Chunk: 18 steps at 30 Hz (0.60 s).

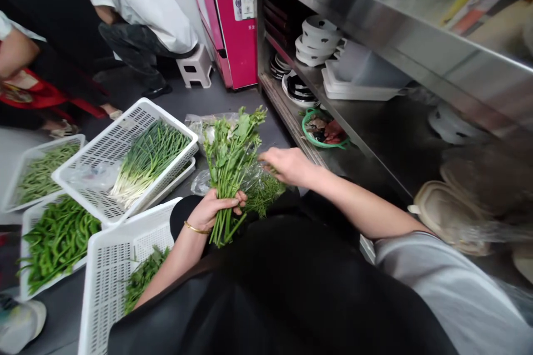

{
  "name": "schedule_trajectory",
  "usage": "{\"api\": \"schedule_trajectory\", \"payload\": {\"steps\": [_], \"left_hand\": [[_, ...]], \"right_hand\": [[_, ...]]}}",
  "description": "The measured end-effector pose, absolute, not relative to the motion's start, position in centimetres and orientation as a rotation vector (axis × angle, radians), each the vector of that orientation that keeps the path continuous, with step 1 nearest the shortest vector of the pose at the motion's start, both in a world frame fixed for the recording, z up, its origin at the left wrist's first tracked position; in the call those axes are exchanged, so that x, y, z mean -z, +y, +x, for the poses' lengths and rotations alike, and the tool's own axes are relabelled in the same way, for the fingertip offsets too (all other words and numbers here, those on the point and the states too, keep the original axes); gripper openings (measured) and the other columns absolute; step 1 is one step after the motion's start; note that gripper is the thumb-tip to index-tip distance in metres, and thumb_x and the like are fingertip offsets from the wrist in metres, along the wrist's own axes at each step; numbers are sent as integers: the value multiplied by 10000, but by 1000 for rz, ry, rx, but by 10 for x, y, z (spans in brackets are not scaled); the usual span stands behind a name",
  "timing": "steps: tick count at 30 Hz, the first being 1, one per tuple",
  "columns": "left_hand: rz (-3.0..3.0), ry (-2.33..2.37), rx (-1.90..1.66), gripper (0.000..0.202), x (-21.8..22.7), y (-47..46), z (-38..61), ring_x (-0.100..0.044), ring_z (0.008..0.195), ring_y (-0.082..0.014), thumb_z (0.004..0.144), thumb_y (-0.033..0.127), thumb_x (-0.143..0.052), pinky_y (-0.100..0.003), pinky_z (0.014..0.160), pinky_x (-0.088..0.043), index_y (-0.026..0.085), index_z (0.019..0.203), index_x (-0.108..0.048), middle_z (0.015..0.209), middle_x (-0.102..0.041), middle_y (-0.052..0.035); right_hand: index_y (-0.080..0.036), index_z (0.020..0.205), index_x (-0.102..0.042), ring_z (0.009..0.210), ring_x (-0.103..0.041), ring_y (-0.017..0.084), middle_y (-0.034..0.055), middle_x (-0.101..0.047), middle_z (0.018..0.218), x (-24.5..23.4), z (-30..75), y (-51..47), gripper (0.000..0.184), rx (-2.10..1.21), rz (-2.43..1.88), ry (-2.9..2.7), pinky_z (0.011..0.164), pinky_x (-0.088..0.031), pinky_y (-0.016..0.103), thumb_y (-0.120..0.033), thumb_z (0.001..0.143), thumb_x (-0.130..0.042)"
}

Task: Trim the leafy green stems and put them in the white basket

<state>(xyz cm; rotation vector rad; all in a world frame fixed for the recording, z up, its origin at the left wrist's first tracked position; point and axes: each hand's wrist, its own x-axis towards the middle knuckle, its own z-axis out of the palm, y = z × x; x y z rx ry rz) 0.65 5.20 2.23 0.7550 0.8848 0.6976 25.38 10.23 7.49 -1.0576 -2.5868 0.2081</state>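
Observation:
My left hand [216, 208] is wrapped round the stems of a bunch of leafy green herbs [230, 155], holding it upright above my lap. A gold bangle sits on that wrist. My right hand [287, 165] reaches to the right side of the bunch, fingers curled and pinching at stems beside a clear plastic bag [254, 180] holding more greens. What the right fingers hold is too small to make out. A white perforated basket [109, 283] with some picked leaves stands just left of my knees.
White baskets hold scallions [147, 158], green peppers [58, 238] and green beans [41, 172] on the grey floor at left. A steel shelf [375, 133] with plates and tubs runs along the right. Two other people sit at the back left near a white stool [195, 66].

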Motion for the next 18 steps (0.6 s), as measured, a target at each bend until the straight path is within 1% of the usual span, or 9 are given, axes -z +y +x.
{"api": "schedule_trajectory", "payload": {"steps": [2,4,6,7,11,12,14,17,18], "left_hand": [[750,871,-652,169,-23,51,9,-638,641,-173,617,133,-735,-273,583,-532,76,765,-676,808,-681,-102],[736,883,-636,212,-23,49,6,-638,597,-176,617,138,-733,-276,554,-523,71,809,-674,767,-692,-110],[719,927,-647,269,-20,47,-2,-617,526,-156,627,148,-730,-255,500,-495,72,878,-667,722,-693,-105],[707,952,-665,277,-18,46,-6,-593,485,-136,633,152,-729,-235,464,-468,76,891,-662,678,-682,-87],[624,978,-778,211,-12,45,-18,-450,381,-62,643,170,-737,-170,377,-346,91,819,-651,458,-523,23],[612,968,-801,208,-11,46,-18,-434,380,-58,646,182,-739,-167,373,-333,92,810,-647,447,-502,31],[616,955,-817,226,-12,48,-17,-452,403,-67,657,225,-740,-177,378,-343,91,810,-640,493,-541,7],[655,935,-778,294,-16,51,-12,-484,426,-86,669,315,-733,-199,380,-363,89,827,-630,611,-628,-59],[668,922,-758,304,-18,51,-11,-476,415,-85,667,321,-734,-200,375,-359,89,833,-627,609,-629,-59]], "right_hand": [[-133,1055,-556,733,-529,146,98,-604,910,-72,237,106,253,28,-987,-2767,552,-290,251,-144,886,-367],[-127,986,-581,708,-532,147,102,-603,888,-70,232,111,252,127,-943,-2891,534,-269,256,-124,884,-350],[-134,920,-601,677,-529,136,90,-608,865,-71,241,116,211,99,-933,-2965,526,-253,253,-148,868,-397],[-141,912,-610,663,-527,129,81,-613,854,-72,249,118,194,58,-953,-2982,523,-247,250,-168,858,-426],[-163,890,-648,619,-534,113,57,-636,807,-76,277,119,223,-119,-1117,-2983,517,-233,246,-280,864,-460],[-166,881,-653,619,-542,113,55,-642,802,-76,280,117,239,-155,-1127,-2994,518,-234,245,-297,870,-454],[-166,866,-659,620,-560,119,57,-653,798,-76,280,112,244,-194,-1111,-3045,517,-235,244,-298,867,-454],[-143,845,-659,602,-574,133,85,-663,787,-72,272,105,211,-133,-1124,-3111,509,-242,244,-226,832,-465],[-137,839,-659,596,-576,138,94,-665,782,-70,269,104,204,-113,-1138,-3118,509,-248,244,-195,817,-464]]}}
